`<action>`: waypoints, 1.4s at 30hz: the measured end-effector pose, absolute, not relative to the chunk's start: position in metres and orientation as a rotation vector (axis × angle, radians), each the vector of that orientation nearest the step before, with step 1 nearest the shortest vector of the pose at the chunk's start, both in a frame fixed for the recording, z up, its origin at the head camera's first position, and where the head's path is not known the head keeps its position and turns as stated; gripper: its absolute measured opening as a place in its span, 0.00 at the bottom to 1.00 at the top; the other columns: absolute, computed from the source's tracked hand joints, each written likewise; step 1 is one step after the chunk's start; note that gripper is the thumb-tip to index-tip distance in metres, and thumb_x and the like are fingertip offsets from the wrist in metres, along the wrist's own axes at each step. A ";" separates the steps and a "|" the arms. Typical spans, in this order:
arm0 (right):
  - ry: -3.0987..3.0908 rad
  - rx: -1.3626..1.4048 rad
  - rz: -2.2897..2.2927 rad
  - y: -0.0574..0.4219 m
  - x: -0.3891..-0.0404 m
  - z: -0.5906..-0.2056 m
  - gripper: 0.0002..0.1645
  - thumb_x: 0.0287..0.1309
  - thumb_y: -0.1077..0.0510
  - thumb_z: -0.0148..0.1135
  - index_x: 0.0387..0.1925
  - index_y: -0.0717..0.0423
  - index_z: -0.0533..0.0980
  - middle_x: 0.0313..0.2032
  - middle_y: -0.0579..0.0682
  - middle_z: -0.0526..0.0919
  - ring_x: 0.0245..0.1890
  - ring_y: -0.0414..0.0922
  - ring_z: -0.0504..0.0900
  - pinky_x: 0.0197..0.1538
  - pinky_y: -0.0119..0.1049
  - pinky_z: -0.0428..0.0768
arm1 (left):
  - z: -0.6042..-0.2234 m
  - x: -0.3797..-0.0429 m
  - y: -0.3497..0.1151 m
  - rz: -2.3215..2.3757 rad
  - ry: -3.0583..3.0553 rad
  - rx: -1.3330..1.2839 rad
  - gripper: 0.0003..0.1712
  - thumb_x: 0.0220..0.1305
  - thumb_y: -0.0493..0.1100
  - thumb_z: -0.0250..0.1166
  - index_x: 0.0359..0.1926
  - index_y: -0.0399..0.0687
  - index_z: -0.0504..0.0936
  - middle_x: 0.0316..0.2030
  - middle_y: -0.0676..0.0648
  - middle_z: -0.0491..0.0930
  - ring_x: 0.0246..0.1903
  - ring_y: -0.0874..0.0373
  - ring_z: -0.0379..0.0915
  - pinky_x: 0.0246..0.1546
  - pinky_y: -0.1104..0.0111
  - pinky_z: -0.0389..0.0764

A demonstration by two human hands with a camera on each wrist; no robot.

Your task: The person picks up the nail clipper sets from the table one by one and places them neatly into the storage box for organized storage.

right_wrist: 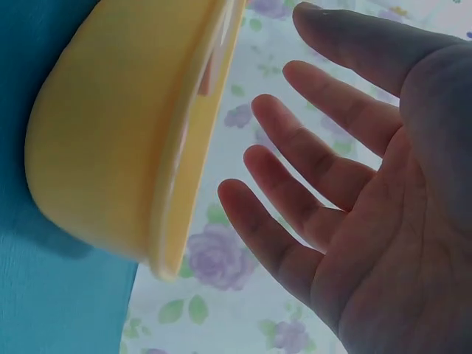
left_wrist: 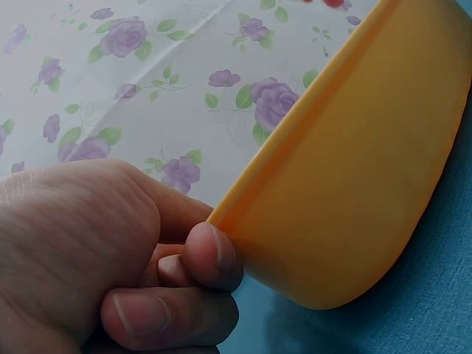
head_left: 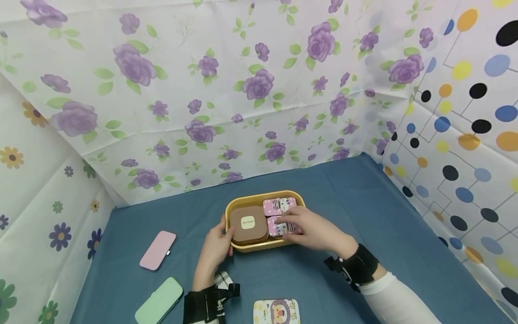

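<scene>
A yellow plastic bin (head_left: pixel 265 246) with rounded corners sits on the blue cloth. My left hand (head_left: pixel 216 245) grips its left end, and in the left wrist view the fingers (left_wrist: pixel 212 254) pinch the rim. Inside, a brown rounded-square case (head_left: pixel 248 234) with a cream label lies flat at the left, apparently stacked on others. Two small pink cartoon-print cases, a back one (head_left: pixel 272 207) and a front one (head_left: pixel 274 228), lie at the right. Over the front one hovers my right hand (head_left: pixel 317 229), its fingers spread and loosely bent with nothing between them in the right wrist view.
On the cloth (head_left: pixel 348 193) at the left lie a pink flat case (head_left: pixel 158 250) and a mint green case (head_left: pixel 159 301). A lion-print square (head_left: pixel 277 311) lies at the front edge of view. Something checked (head_left: pixel 223 280) is partly hidden by my left wrist. Patterned sheets stand around the cloth.
</scene>
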State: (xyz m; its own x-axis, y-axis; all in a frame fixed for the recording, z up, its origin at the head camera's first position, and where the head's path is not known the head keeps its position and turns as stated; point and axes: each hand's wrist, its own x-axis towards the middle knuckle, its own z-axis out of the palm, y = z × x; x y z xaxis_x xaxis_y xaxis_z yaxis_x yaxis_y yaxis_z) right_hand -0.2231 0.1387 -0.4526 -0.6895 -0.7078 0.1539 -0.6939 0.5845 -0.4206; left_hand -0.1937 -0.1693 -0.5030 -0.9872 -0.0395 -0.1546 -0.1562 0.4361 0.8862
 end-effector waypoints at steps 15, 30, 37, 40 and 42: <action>2.573 -1.295 -0.609 0.125 -0.176 -0.452 0.26 0.69 0.48 0.75 0.66 0.44 0.82 0.59 0.39 0.83 0.60 0.38 0.80 0.62 0.40 0.80 | -0.502 -0.199 -0.172 1.586 2.567 -0.174 0.40 0.85 0.45 0.54 0.86 0.41 0.48 0.11 0.46 0.74 0.08 0.56 0.64 0.11 0.66 0.61; 2.329 -1.501 -0.531 0.109 -0.135 -0.478 0.24 0.73 0.42 0.69 0.66 0.40 0.82 0.56 0.38 0.83 0.53 0.31 0.82 0.51 0.26 0.80 | -0.507 -0.196 -0.170 1.609 2.546 -0.133 0.40 0.85 0.45 0.54 0.86 0.39 0.47 0.10 0.46 0.74 0.07 0.59 0.59 0.11 0.67 0.60; 2.255 -1.530 -0.559 0.101 -0.125 -0.480 0.25 0.77 0.43 0.64 0.70 0.39 0.78 0.54 0.39 0.82 0.46 0.28 0.79 0.47 0.22 0.77 | -0.508 -0.194 -0.169 1.617 2.540 -0.152 0.40 0.85 0.45 0.54 0.86 0.39 0.47 0.10 0.46 0.74 0.07 0.57 0.63 0.11 0.66 0.61; 2.219 -1.530 -0.565 0.098 -0.122 -0.483 0.27 0.78 0.43 0.63 0.72 0.39 0.76 0.54 0.40 0.82 0.45 0.28 0.79 0.45 0.20 0.76 | -0.507 -0.194 -0.170 1.618 2.550 -0.156 0.40 0.85 0.45 0.54 0.86 0.38 0.47 0.10 0.46 0.73 0.08 0.57 0.63 0.11 0.66 0.61; 2.178 -1.517 -0.582 0.096 -0.120 -0.486 0.27 0.78 0.43 0.61 0.73 0.40 0.75 0.54 0.41 0.82 0.45 0.27 0.79 0.45 0.19 0.75 | -0.507 -0.194 -0.171 1.617 2.555 -0.161 0.40 0.85 0.45 0.54 0.86 0.38 0.48 0.10 0.46 0.73 0.07 0.58 0.61 0.11 0.66 0.61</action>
State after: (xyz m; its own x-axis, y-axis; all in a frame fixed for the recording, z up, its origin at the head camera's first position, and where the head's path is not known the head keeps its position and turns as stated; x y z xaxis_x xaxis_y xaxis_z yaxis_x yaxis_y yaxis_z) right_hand -0.1202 0.0960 -0.4856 -0.3155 -0.9434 -0.1017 -0.7668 0.3166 -0.5584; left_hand -0.1943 -0.1713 -0.5070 -0.9880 -0.0289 -0.1520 -0.1497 0.4257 0.8924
